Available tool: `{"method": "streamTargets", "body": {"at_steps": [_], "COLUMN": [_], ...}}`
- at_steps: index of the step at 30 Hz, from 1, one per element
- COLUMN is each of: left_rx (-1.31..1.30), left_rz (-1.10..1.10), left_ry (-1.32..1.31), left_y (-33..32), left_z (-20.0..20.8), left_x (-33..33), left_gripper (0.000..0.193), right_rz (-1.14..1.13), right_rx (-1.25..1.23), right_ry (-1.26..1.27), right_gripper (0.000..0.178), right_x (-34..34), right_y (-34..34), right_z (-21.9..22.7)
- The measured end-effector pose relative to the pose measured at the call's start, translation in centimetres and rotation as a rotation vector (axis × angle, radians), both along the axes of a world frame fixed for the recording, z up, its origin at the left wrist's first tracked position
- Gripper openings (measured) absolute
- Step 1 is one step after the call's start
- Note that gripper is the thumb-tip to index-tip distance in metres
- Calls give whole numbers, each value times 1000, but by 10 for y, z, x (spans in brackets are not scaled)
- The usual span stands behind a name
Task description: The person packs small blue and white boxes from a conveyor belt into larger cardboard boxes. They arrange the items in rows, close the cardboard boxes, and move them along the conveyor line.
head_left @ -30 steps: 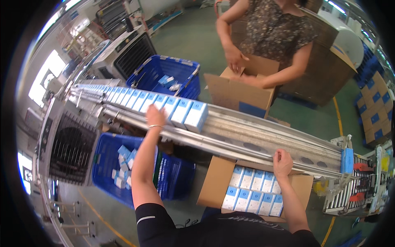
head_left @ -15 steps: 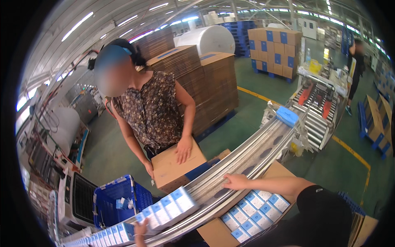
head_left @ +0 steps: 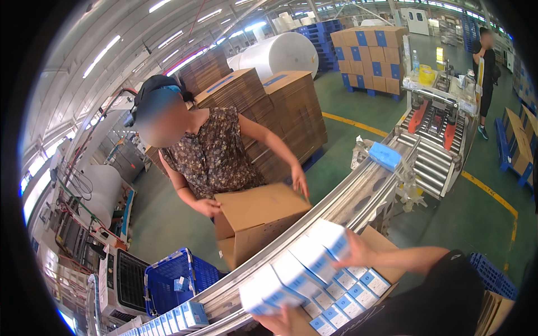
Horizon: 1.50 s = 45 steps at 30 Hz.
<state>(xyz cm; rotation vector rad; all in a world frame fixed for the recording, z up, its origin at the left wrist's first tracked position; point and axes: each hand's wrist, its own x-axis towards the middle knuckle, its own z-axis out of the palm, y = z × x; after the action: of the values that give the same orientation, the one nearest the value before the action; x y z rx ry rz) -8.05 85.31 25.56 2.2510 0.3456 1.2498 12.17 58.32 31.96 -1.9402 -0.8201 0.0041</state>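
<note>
Head view: the row of boxes (head_left: 297, 264), on the conveyor (head_left: 358, 203) a moment ago, is now raised at the carton's (head_left: 379, 239) edge, gripped at its ends by left hand (head_left: 278, 322) and right hand (head_left: 358, 252), seemingly midway between conveyor and packed boxes (head_left: 352, 302).

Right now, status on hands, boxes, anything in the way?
Left hand and right hand on opposite ends of one row of boxes, holding it. Row overlaps the open carton in view, partly hiding boxes inside. Blue pack, far end of conveyor.
</note>
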Motion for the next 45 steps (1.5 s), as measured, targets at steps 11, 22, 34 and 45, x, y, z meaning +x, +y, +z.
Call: {"method": "streamTargets", "body": {"at_steps": [11,22,34,45], "left_rx": [195,-30,262,879], "left_rz": [-225,851,-372,-258], "left_ry": [1630,794,1415,778], "left_y": [-22,-43,-100,-80], "left_z": [-114,-65,-58,-80], "left_x": [52,-88,-32,-16], "left_gripper": [86,71,66,54], "right_rz": [155,76,-273,836], "right_rx": [-725,-811,-796,-759], "right_ry": [19,-222,-197,346], "right_gripper": [66,60,65,60], "right_x": [7,8,6,-82], "right_y": [-38,-40,-136,-40], "right_z": [-115,-166,-75,-85]}}
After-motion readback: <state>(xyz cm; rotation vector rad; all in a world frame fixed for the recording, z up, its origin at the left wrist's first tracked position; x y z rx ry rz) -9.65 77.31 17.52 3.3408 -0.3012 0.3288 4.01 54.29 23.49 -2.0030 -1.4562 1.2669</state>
